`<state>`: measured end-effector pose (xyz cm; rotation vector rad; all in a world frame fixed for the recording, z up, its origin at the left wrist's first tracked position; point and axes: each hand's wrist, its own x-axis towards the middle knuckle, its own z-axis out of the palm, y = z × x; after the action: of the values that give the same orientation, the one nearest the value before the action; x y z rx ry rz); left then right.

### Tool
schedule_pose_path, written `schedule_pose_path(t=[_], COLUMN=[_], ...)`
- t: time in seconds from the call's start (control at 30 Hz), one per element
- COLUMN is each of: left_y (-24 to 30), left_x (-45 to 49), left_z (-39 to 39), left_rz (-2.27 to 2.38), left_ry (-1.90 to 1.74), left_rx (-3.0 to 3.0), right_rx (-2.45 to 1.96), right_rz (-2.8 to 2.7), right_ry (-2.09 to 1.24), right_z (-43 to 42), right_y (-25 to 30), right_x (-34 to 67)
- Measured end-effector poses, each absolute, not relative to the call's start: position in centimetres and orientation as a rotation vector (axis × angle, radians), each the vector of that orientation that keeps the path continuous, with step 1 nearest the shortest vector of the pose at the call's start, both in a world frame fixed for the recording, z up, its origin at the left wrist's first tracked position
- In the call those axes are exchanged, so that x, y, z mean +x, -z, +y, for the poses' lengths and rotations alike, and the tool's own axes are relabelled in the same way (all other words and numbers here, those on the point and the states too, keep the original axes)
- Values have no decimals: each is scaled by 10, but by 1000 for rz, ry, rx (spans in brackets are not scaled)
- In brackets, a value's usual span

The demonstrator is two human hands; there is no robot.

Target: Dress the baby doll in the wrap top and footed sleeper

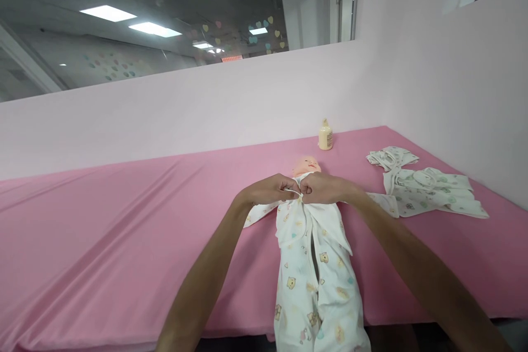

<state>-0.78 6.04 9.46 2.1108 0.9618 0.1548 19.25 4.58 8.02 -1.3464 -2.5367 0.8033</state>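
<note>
Both hands, left hand (275, 189) and right hand (322, 187), pinch the printed sleepsuit (315, 269) closed at the doll (306, 165)'s collar, frame centre.

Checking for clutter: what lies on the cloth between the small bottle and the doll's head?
Nothing: the head view shows only bare pink cloth between the bottle and the doll's head.

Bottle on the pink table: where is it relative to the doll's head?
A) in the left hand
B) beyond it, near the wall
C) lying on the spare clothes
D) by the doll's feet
B: the bottle stands upright just past the doll's head, close to the pink wall, apart from both hands.
</note>
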Motion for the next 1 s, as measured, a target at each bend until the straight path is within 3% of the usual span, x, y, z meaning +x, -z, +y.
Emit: schedule_pose_path(t=[0.13, 0.43, 1.0], left_y=[-94, -93, -93], left_x=[-8, -9, -10], left_z=[60, 61, 60], left_rz=[960, 952, 982], left_ry=[-130, -113, -126], left_rx=[2098, 2104, 2138], right_rx=[-1311, -1190, -1183], right_rz=[-2541, -2522, -2392], right_ry=[-747, -1086, -1129], right_z=[46, 52, 55], right_y=[-79, -80, -73], right_x=[192, 205, 205])
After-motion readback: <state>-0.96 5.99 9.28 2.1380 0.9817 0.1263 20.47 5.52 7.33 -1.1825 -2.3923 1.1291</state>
